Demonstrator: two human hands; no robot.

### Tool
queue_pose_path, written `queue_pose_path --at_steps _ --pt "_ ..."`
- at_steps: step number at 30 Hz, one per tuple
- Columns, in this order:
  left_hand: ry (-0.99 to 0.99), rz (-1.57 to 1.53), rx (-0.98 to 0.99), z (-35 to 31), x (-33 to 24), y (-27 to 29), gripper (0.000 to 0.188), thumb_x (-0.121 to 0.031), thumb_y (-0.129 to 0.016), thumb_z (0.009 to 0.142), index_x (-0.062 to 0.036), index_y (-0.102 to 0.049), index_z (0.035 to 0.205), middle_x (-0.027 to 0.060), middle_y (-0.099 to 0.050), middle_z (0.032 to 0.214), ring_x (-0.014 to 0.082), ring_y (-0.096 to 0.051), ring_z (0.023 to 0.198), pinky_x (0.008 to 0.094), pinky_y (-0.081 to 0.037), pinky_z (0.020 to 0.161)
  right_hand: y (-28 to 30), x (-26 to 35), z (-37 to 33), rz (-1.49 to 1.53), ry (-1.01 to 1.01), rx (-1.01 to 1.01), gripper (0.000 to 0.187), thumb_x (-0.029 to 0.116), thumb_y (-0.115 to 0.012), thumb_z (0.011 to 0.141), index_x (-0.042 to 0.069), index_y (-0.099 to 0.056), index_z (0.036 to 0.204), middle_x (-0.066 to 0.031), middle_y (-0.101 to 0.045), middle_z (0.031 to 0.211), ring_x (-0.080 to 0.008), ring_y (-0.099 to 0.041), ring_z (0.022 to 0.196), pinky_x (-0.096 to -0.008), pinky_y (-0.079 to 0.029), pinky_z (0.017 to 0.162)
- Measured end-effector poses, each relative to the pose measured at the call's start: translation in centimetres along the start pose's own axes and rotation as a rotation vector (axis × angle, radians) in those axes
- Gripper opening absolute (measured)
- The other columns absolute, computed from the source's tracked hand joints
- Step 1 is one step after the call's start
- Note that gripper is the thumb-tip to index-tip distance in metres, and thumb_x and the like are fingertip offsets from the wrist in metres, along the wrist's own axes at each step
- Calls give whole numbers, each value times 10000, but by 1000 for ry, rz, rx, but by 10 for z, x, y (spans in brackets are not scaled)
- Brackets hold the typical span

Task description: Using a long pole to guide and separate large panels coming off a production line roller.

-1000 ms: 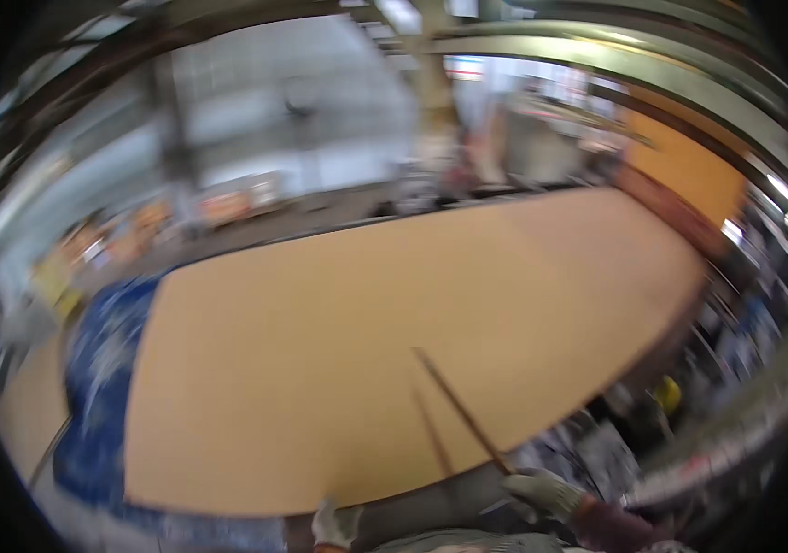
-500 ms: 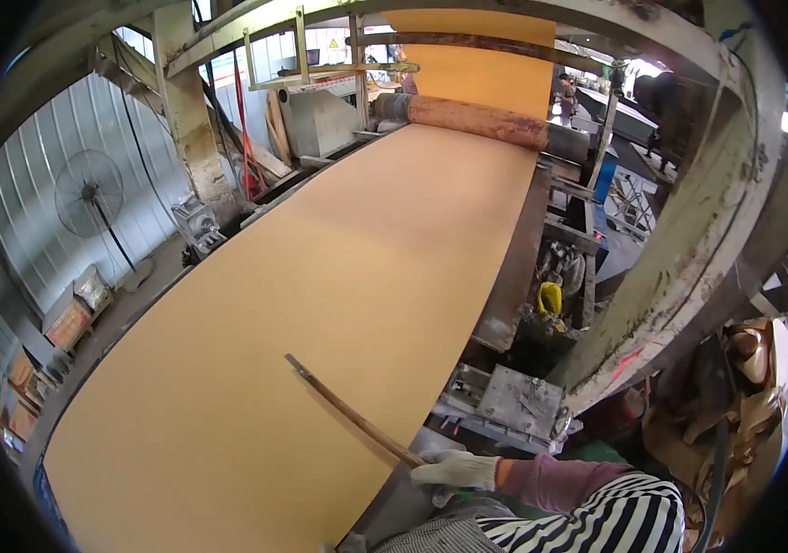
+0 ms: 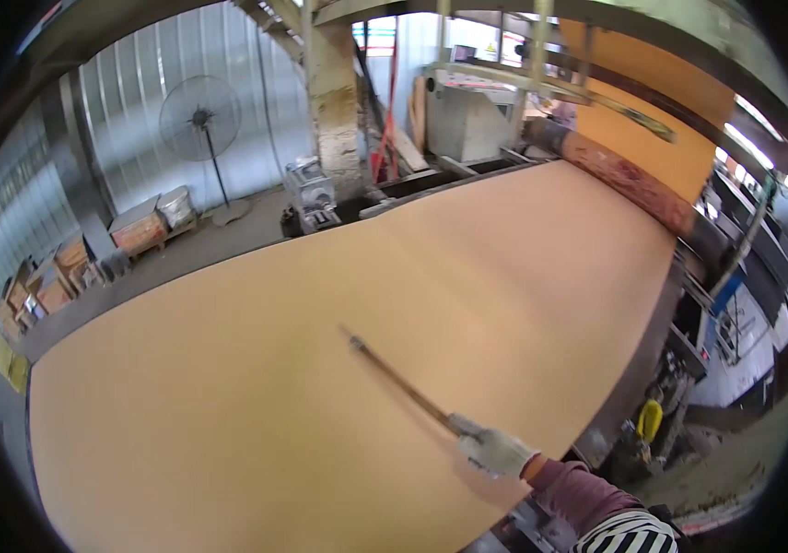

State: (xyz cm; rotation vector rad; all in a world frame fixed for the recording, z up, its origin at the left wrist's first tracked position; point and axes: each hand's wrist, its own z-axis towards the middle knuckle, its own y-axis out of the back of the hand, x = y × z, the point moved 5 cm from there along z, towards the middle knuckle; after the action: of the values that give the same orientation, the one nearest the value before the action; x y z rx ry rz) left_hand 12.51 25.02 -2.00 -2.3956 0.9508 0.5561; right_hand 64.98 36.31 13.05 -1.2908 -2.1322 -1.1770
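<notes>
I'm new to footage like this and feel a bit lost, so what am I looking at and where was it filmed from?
There is no robot here, just a person at work. The view comes from a wide fisheye camera worn on their head and looking down, which is why straight edges bend near the rim. The gloved right hand reaches in from the lower right, gripping one end of a thin stick. The left hand is out of view. Beneath the stick spreads a broad tan sheet, reaching back to a reddish-brown roller. I can't tell whether the stick's tip touches the sheet. Against the far wall stands a fan.
</notes>
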Motion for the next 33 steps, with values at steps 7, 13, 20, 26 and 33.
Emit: queue_pose_path --at_steps 7,13,20,26,33 --pt "38 -27 -161 24 -1 11 121 -192 -677 880 -78 -676 840 27 -653 736 170 -609 634 293 -493 526 77 73 274 -378 206 -477 523 406 -373 973 270 -373 1478 -231 -644 1175 -435 -619 1073 -507 -472 939" --pt "70 -32 -247 29 -7 48 129 -193 -679 879 -80 -672 817 25 -646 711 160 -599 600 281 -482 498 72 204 393 -471 105 -502 482 326 -335 965 308 -429 1438 -158 -579 1345 -380 -579 1196 -492 -425 1021" --pt "66 3 -282 5 -21 158 143 -194 -682 877 -81 -668 791 23 -636 682 149 -587 561 268 -469 465 8 220 231 -289 -18 -175 495 267 -428 970 261 -420 1465 -68 -571 674 -201 -530 476 -366 -452 450" --pt "21 121 -232 -34 -70 255 154 -194 -683 876 -82 -666 772 22 -630 661 141 -579 533 258 -461 441 -51 84 -108 -768 393 -246 410 321 -456 982 212 -544 1367 -148 -701 883 -301 -671 664 -408 -546 666" --pt "-151 169 -362 -12 -116 281 269 -237 -675 894 -81 -621 681 -4 -513 538 86 -423 409 211 -346 358 -142 67 -482 -820 -516 -28 416 482 -581 894 387 -593 1299 -72 -716 929 -315 -713 820 -418 -553 750"
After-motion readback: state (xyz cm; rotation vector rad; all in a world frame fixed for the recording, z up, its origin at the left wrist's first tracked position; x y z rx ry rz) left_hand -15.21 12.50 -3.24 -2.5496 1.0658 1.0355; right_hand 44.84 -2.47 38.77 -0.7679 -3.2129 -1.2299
